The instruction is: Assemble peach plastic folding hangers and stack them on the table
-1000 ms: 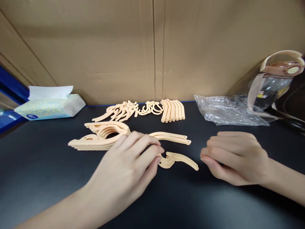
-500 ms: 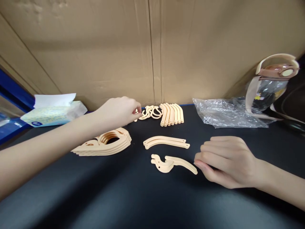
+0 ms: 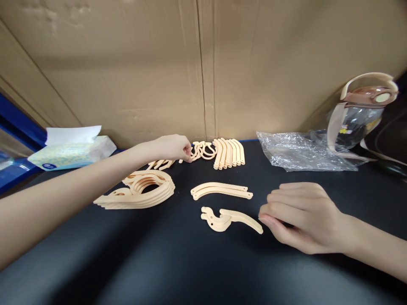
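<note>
Peach plastic hanger parts lie on a black table (image 3: 197, 267). My left hand (image 3: 171, 148) reaches to the back, its fingers pinched on a hook piece (image 3: 194, 153) in the hook pile (image 3: 203, 150). My right hand (image 3: 302, 216) rests on the table with curled fingers, its fingertips touching the end of a curved arm piece (image 3: 232, 219). A pair of thin curved strips (image 3: 221, 190) lies just behind that piece. A stack of wide curved bodies (image 3: 140, 192) sits under my left forearm.
A row of short curved bars (image 3: 229, 152) stands beside the hook pile. A crumpled clear plastic bag (image 3: 302, 151) and a water bottle (image 3: 359, 114) are at the back right. A tissue pack (image 3: 70, 150) is at the back left. A cardboard wall (image 3: 203, 67) closes the rear.
My left hand left the curved arm piece near the middle, stretched to the hook pile at the back, then settled lower with fingers pinched there. My right hand barely moved.
</note>
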Motion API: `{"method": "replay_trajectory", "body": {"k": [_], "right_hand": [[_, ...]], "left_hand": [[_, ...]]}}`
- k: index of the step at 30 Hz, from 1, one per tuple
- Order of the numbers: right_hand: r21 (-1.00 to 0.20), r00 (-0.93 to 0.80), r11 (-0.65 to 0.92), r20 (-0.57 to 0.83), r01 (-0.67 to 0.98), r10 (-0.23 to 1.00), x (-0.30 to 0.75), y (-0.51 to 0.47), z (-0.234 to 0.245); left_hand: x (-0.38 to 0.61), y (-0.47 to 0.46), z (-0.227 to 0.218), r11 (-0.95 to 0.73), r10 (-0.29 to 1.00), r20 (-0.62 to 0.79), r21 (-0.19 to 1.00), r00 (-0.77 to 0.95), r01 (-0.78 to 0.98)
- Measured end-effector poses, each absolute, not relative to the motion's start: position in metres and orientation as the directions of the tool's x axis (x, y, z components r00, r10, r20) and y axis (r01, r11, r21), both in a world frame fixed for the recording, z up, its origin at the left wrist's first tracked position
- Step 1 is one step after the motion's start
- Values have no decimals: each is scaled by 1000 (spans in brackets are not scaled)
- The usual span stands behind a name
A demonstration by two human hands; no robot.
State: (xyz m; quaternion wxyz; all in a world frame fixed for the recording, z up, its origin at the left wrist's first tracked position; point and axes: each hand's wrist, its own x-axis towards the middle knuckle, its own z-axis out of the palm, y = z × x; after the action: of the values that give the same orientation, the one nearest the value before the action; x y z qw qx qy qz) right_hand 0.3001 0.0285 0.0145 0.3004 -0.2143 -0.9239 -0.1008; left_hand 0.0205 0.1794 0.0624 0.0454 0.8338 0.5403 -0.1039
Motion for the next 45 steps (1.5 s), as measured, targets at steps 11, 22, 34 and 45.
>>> {"method": "replay_trajectory", "body": {"k": [11, 22, 34, 45], "right_hand": [[-38, -710, 895, 595, 444, 378, 300, 30, 14], [-131, -710, 886, 552, 444, 438, 298, 32, 11], [-109, -728, 886, 529, 452, 436, 297, 32, 10], [-34, -721, 858, 525, 512, 451, 300, 48, 3]], "left_hand": [[31, 147, 78, -396, 915, -76, 29, 397, 918], [42, 25, 66, -471, 872, -29, 215, 488, 855], [10, -6, 39, -175, 960, -160, 292, 228, 940], [-2, -2, 23, -183, 909, -314, 294, 276, 938]]}}
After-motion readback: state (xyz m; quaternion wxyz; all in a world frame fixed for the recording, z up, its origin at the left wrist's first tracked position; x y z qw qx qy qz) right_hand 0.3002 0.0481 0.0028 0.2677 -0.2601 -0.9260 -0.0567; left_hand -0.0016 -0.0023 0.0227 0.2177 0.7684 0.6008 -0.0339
